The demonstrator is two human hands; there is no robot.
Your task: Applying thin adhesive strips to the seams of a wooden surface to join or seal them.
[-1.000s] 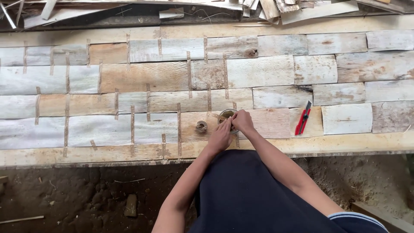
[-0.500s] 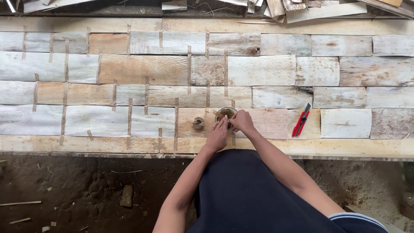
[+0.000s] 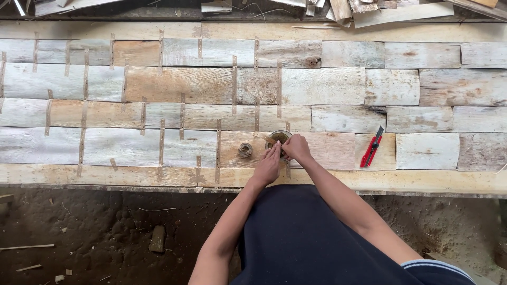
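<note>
A small round roll of brown tape (image 3: 245,150) lies just left of the hands, and a red utility knife (image 3: 372,147) lies well apart to the right, its long axis tilted, tip up and to the right. Nothing blocks either one. Both hands meet at a small round open jar with dark contents (image 3: 278,140), mouth facing up, on the near row of a patchwork panel of pale wood veneer pieces (image 3: 327,87). The right hand (image 3: 297,148) curls against its rim; the left hand (image 3: 268,166) has fingers pressed together, tips at the jar. Wood scraps (image 3: 343,8) sit beyond the panel, and bare dirt floor (image 3: 105,237) below
</note>
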